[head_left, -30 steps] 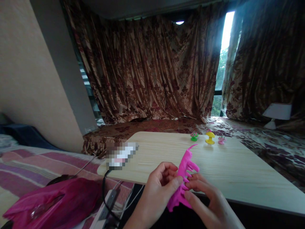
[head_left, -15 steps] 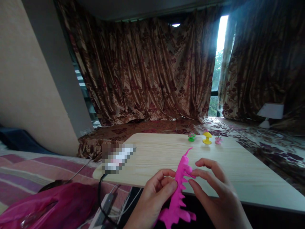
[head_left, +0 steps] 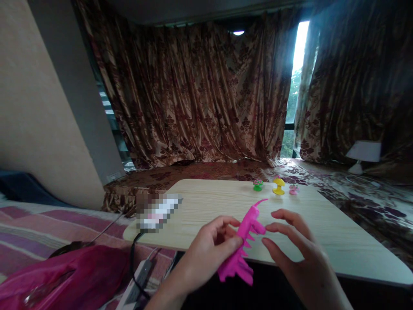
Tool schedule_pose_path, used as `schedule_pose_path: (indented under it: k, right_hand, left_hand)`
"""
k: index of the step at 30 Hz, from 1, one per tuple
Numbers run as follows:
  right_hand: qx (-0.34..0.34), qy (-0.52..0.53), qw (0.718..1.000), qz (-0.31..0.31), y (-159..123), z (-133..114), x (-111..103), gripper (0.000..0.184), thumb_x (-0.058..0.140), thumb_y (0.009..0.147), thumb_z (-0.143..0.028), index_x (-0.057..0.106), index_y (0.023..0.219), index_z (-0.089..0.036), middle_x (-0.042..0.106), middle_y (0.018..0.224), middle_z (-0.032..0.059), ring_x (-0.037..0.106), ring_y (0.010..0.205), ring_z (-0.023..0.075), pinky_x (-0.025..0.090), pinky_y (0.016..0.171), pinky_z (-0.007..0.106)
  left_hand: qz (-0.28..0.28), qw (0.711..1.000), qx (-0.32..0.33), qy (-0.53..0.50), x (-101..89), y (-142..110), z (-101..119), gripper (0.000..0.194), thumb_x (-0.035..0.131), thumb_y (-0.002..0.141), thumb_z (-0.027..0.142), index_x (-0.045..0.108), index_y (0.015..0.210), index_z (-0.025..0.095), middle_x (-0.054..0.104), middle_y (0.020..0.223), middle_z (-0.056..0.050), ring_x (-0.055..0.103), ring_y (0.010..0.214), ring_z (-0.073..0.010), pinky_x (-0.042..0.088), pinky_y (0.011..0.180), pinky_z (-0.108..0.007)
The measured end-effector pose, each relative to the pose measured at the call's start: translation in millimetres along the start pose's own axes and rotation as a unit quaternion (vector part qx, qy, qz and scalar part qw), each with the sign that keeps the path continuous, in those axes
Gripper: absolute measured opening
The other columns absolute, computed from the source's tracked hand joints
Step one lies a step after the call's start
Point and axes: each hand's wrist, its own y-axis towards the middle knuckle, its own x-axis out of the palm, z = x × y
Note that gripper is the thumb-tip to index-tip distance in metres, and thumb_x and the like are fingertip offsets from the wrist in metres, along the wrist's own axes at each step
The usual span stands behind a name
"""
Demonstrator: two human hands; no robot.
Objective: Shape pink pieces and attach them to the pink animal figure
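Observation:
A bright pink spiky toy (head_left: 242, 247), long with a thin tail pointing up and right, is held over the near edge of the light wooden table (head_left: 322, 232). My left hand (head_left: 206, 254) pinches its middle between thumb and fingers. My right hand (head_left: 297, 254) hovers just to its right with fingers curved and apart; the fingertips are close to the toy's legs, and I cannot tell whether they touch. Three small toys stand at the table's far side: a green one (head_left: 257, 185), a yellow one (head_left: 279, 186) and a pink one (head_left: 293, 190).
A blurred small object (head_left: 157, 212) with a black cable lies at the table's left end. A magenta bag (head_left: 71, 280) rests on the striped bedding at lower left. Patterned curtains (head_left: 200, 99) and a low cushioned ledge fill the back. A white lamp (head_left: 363, 154) sits far right.
My right hand let go of the toy's legs and opened beside it. The toy swung in my left hand, its lower end dropping then lifting, its tail now tilted further right.

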Motion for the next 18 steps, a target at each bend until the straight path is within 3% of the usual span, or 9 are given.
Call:
schedule_pose_path:
  k: [1,2,3,6,9,12,18]
  right_hand:
    - [0.007,-0.006,1.0,-0.005,-1,7,-4,0.02,0.061,0.081,-0.021,0.056,0.099,-0.025,0.047,0.118,0.0047,0.049,0.108,0.021,0.04,0.092,0.037]
    - [0.007,-0.011,1.0,-0.004,-3,15,-6,0.021,0.06,0.082,-0.023,0.056,0.102,-0.026,0.047,0.118,0.0046,0.05,0.108,0.0207,0.04,0.092,0.037]
    - [0.011,-0.017,1.0,-0.001,-5,23,-8,0.02,0.059,0.083,-0.024,0.055,0.103,-0.026,0.047,0.118,0.0045,0.05,0.107,0.0204,0.04,0.092,0.037]
    - [0.032,-0.03,0.999,-0.007,-13,43,-5,0.017,0.056,0.085,-0.028,0.056,0.102,-0.027,0.048,0.118,0.0037,0.051,0.107,0.0198,0.039,0.092,0.036]
    - [0.054,-0.033,0.998,-0.023,-20,52,3,0.015,0.054,0.086,-0.03,0.056,0.101,-0.028,0.048,0.118,0.0031,0.051,0.107,0.0198,0.039,0.092,0.037]
    - [0.075,-0.037,0.996,-0.043,-23,55,8,0.014,0.052,0.087,-0.032,0.056,0.1,-0.028,0.048,0.117,0.0029,0.051,0.107,0.0204,0.04,0.092,0.038]
    - [0.082,-0.037,0.994,-0.058,-25,58,12,0.013,0.05,0.088,-0.032,0.056,0.099,-0.028,0.049,0.116,0.0029,0.051,0.107,0.0202,0.04,0.093,0.038]
  left_hand:
    - [0.0,0.992,0.038,0.122,-6.5,12,4,0.028,0.051,0.085,0.031,0.054,0.11,0.018,0.064,0.085,-0.003,0.06,0.074,-0.0134,0.046,0.062,-0.021]
    - [-0.015,0.964,0.073,0.257,-13.1,26,7,0.029,0.047,0.087,0.031,0.054,0.112,0.018,0.065,0.088,-0.004,0.062,0.076,-0.0142,0.047,0.062,-0.022]
    - [-0.02,0.95,0.083,0.302,-19.2,41,10,0.027,0.049,0.086,0.032,0.058,0.107,0.019,0.066,0.089,-0.005,0.062,0.077,-0.0156,0.047,0.064,-0.024]
    - [-0.034,0.916,0.085,0.39,-32.0,83,9,0.015,0.059,0.08,0.032,0.066,0.085,0.019,0.067,0.082,-0.003,0.062,0.08,-0.0194,0.048,0.073,-0.032]
    - [-0.06,0.878,0.074,0.469,-33.9,108,-5,0.02,0.059,0.082,0.031,0.063,0.096,0.018,0.065,0.098,-0.005,0.061,0.09,-0.0207,0.049,0.081,-0.039]
    - [-0.088,0.846,0.068,0.521,-30.8,114,-21,0.03,0.053,0.087,0.031,0.054,0.114,0.018,0.057,0.117,-0.008,0.059,0.097,-0.0203,0.05,0.081,-0.042]
    - [-0.12,0.811,0.066,0.568,-31.4,116,-38,0.031,0.053,0.087,0.031,0.054,0.115,0.018,0.057,0.117,-0.008,0.059,0.097,-0.0206,0.05,0.081,-0.042]
